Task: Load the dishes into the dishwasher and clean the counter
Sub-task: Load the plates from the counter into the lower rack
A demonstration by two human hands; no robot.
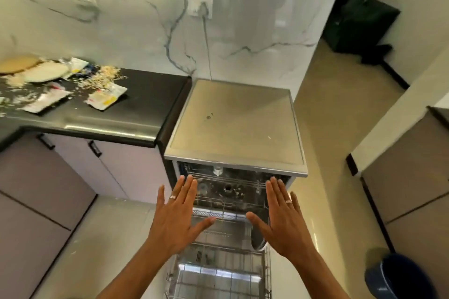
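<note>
1. The dishes (46, 71), pale plates, lie at the far left of the dark surface (136, 104), among scattered crumbs (104, 77) and torn packets (107, 97).
2. Judged from their look, the plates are stiff, breakable and likely slick with food residue; the rim, thumb on top and fingers beneath, seems the safest place to hold them. The packets are light and limp.
3. The dishwasher (237, 124) stands just right of the surface, its door down, the lower rack (218, 272) drawn out and the upper rack (226, 182) showing inside.
4. The left hand (175, 221) and right hand (284, 221) are spread flat with straight fingers, holding nothing, over the racks.
5. Either grip is well apart from the plates, which lie up and to the left.
</note>
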